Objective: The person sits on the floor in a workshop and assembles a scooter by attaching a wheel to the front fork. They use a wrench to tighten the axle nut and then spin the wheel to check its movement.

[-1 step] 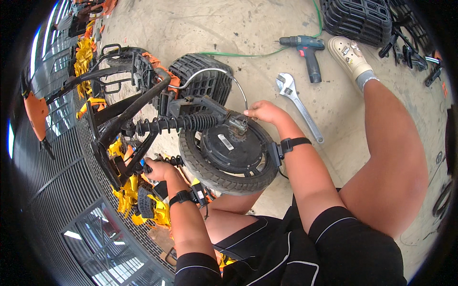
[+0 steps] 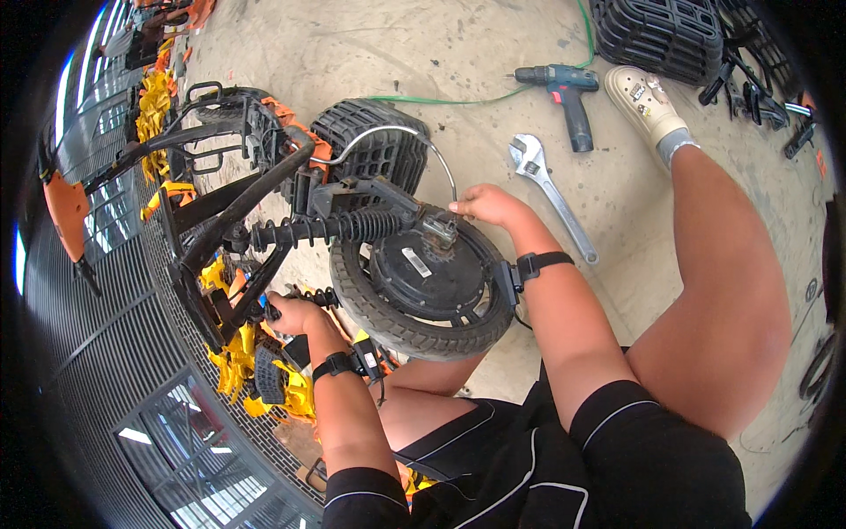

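Note:
A black hub-motor wheel (image 2: 432, 273) with a treaded tyre lies tilted before me, joined to a dark vehicle frame (image 2: 233, 207). A coil-spring shock absorber (image 2: 326, 229) runs toward the metal axle bracket (image 2: 439, 231) on the hub. At the wheel's far side, my right hand (image 2: 489, 207) has its fingertips closed at the lower end of a bent grey cable (image 2: 388, 130). My left hand (image 2: 295, 315) is closed by the lower frame, near a second spring (image 2: 322, 298); a bit of blue shows at its fingertips, and what it grips is hidden.
On the concrete floor to the right lie an adjustable wrench (image 2: 553, 198) and a cordless drill (image 2: 564, 95). A green hose (image 2: 441, 100) runs behind. Black slatted baskets (image 2: 661, 40) stand far right, near my shod foot (image 2: 648, 110). Yellow parts (image 2: 295, 388) are heaped at left.

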`<move>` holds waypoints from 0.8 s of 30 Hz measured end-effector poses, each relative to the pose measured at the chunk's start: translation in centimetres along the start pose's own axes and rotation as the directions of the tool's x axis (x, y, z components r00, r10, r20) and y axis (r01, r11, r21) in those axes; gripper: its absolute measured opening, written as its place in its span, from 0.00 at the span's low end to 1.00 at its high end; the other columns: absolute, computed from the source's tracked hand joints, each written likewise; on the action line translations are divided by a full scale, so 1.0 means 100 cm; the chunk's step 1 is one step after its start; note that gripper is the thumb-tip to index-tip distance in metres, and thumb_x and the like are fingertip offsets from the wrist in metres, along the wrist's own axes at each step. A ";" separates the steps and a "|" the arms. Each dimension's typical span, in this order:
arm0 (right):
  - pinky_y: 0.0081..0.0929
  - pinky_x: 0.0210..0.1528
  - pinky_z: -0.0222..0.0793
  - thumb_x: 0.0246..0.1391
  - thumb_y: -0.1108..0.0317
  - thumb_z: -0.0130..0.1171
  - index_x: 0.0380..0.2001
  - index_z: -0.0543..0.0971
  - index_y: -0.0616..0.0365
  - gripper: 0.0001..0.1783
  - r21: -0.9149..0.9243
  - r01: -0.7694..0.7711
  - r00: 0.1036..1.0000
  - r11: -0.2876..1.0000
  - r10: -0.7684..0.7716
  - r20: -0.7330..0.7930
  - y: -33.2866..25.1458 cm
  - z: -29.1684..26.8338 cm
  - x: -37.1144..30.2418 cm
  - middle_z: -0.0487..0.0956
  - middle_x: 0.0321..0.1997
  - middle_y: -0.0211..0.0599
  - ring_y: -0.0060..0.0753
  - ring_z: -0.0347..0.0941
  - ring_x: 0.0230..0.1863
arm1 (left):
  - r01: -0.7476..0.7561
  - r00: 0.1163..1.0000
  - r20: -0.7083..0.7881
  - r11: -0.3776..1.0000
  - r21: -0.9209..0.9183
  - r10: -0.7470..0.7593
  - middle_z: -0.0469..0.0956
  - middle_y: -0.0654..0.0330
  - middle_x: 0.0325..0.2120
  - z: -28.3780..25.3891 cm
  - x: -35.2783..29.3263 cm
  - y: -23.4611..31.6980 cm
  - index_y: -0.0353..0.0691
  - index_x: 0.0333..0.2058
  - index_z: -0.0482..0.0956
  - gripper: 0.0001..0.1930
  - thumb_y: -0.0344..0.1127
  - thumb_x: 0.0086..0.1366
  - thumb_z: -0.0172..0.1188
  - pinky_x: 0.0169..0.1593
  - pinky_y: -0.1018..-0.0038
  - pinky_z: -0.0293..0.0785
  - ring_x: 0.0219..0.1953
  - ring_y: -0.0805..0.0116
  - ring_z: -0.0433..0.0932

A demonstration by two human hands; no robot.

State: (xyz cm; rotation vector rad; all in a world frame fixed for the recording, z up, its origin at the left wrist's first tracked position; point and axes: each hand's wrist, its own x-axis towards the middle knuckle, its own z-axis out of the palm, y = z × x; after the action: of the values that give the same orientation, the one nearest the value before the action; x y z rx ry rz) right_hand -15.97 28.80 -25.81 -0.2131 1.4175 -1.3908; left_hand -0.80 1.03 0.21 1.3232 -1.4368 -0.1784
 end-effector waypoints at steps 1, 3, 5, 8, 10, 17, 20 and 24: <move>0.31 0.44 0.73 0.57 0.46 0.67 0.38 0.85 0.62 0.26 -0.030 0.011 1.000 0.999 -0.011 -0.004 -0.005 0.000 -0.002 0.84 0.34 0.39 0.31 0.78 0.37 | -0.014 1.000 -0.002 1.000 -0.005 0.014 0.81 0.44 0.49 -0.002 0.005 -0.006 0.33 0.54 0.76 0.31 0.49 0.58 0.70 0.52 0.56 0.71 0.45 0.49 0.80; 0.32 0.46 0.74 0.56 0.45 0.67 0.38 0.85 0.62 0.27 -0.090 0.033 0.999 0.995 -0.034 -0.010 -0.015 -0.001 -0.007 0.85 0.36 0.40 0.32 0.79 0.39 | -0.039 0.999 -0.007 0.999 -0.014 0.039 0.81 0.43 0.49 -0.005 0.018 -0.021 0.32 0.55 0.75 0.33 0.49 0.57 0.70 0.52 0.56 0.71 0.45 0.48 0.80; 0.35 0.48 0.73 0.53 0.40 0.68 0.41 0.84 0.65 0.33 -0.098 0.052 0.998 0.994 -0.054 -0.023 -0.008 -0.003 -0.003 0.84 0.37 0.45 0.40 0.79 0.41 | 0.016 1.000 0.007 0.998 0.055 -0.016 0.80 0.43 0.50 -0.005 0.010 -0.009 0.31 0.56 0.74 0.35 0.49 0.56 0.71 0.53 0.56 0.71 0.45 0.48 0.79; 0.38 0.50 0.73 0.51 0.37 0.68 0.43 0.83 0.67 0.38 -0.050 0.028 0.999 0.998 -0.027 0.018 0.002 -0.003 0.004 0.84 0.40 0.50 0.45 0.80 0.43 | 0.033 0.999 0.019 0.998 0.050 -0.034 0.80 0.41 0.49 -0.004 0.001 0.005 0.28 0.55 0.73 0.35 0.48 0.57 0.70 0.53 0.57 0.72 0.45 0.48 0.80; 0.38 0.50 0.73 0.50 0.36 0.68 0.43 0.82 0.67 0.39 -0.050 0.008 0.999 0.999 -0.005 0.052 0.001 -0.003 0.006 0.84 0.41 0.51 0.45 0.80 0.44 | -0.046 0.999 -0.020 0.998 0.046 0.047 0.82 0.43 0.44 0.002 0.009 -0.008 0.25 0.51 0.75 0.28 0.43 0.60 0.69 0.51 0.61 0.74 0.41 0.52 0.81; 0.38 0.47 0.73 0.51 0.29 0.63 0.37 0.83 0.65 0.41 -0.192 -0.013 0.999 0.981 0.022 0.046 -0.010 -0.005 -0.007 0.84 0.36 0.47 0.45 0.79 0.40 | -0.037 0.999 -0.019 0.999 0.031 0.038 0.82 0.43 0.45 0.000 0.008 -0.006 0.24 0.51 0.74 0.27 0.40 0.61 0.68 0.52 0.62 0.73 0.42 0.54 0.80; 0.38 0.40 0.74 0.53 0.27 0.59 0.32 0.83 0.64 0.42 -0.175 -0.068 0.987 0.982 0.092 0.131 -0.015 -0.006 -0.016 0.83 0.31 0.44 0.42 0.79 0.33 | -0.048 0.999 0.002 0.999 -0.012 0.048 0.81 0.43 0.47 -0.002 0.008 -0.006 0.25 0.53 0.73 0.31 0.44 0.59 0.69 0.52 0.61 0.72 0.44 0.54 0.79; 0.36 0.31 0.72 0.56 0.27 0.55 0.27 0.84 0.61 0.41 -0.233 -0.113 0.968 0.966 0.160 0.193 -0.022 -0.012 -0.022 0.81 0.24 0.38 0.36 0.75 0.25 | 0.015 0.999 0.052 1.000 -0.006 -0.015 0.79 0.42 0.51 -0.004 0.005 0.000 0.27 0.58 0.71 0.38 0.48 0.57 0.73 0.55 0.58 0.71 0.47 0.50 0.79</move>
State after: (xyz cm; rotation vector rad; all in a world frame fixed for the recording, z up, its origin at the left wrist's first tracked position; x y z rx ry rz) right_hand -17.16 30.50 -23.17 -0.3873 1.3806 -1.0637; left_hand -0.34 0.86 0.68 1.3329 -1.4691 -0.2290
